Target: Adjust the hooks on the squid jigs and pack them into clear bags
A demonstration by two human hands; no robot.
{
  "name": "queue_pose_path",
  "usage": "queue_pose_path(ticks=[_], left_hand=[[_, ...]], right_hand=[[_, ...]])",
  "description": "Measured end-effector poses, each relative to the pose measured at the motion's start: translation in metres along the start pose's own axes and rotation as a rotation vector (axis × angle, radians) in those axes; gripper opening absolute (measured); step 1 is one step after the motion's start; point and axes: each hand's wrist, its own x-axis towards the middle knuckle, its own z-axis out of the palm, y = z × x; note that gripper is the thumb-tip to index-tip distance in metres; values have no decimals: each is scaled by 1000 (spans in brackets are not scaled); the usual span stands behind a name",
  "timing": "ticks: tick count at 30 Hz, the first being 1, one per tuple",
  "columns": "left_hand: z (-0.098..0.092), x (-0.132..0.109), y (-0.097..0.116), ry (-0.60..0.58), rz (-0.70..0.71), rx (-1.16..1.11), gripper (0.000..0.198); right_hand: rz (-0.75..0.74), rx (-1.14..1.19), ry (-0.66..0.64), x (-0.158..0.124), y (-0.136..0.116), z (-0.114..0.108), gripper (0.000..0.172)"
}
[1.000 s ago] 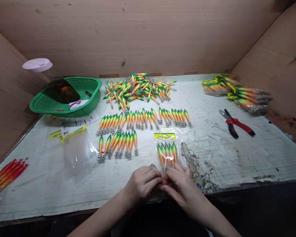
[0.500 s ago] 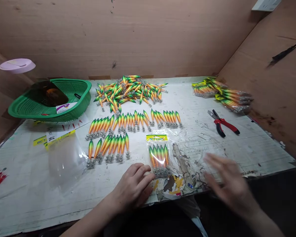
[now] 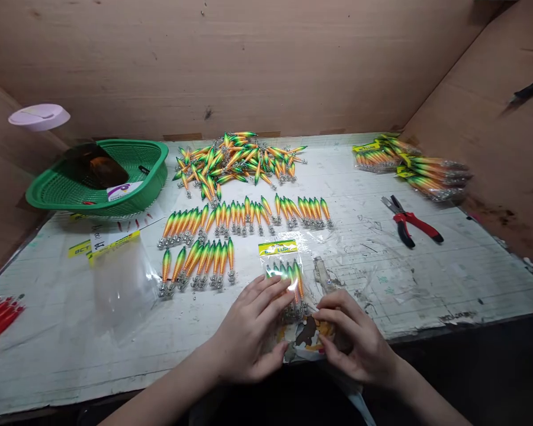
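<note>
A clear bag of orange-green lures (image 3: 286,273) with a yellow header lies at the table's near edge. My left hand (image 3: 251,331) rests flat on its lower left part, fingers stretched over the lures. My right hand (image 3: 354,338) is curled at the bag's bottom right corner, fingers pinched on the bag's lower end above a colourful sticker patch (image 3: 308,337). Two rows of loose lures (image 3: 244,216) lie just beyond, and a heap of lures (image 3: 237,160) sits further back.
A green basket (image 3: 100,180) stands at the back left, with empty clear bags (image 3: 118,272) in front of it. Red-handled pliers (image 3: 411,222) and filled bags (image 3: 411,165) lie at the right. Red lures (image 3: 0,313) lie at the left edge. Cardboard walls surround the table.
My right hand has come back from the right to the bag's lower end. My left hand has slid up onto the bag. The bag has shifted slightly.
</note>
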Motion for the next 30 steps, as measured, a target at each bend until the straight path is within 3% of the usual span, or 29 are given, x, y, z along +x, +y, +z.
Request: queue_pose_path(ticks=[3, 7, 20, 30], left_hand=[[15, 12, -4, -48, -9, 158, 66], [28, 17, -11, -25, -4, 236, 59], [26, 17, -8, -4, -37, 196, 56], [26, 28, -4, 2, -56, 256, 50]], right_hand=[[22, -87, 23, 11, -1, 11, 26], [58, -97, 31, 16, 4, 23, 25], [123, -52, 31, 22, 8, 23, 15], [120, -27, 18, 19, 7, 23, 22]])
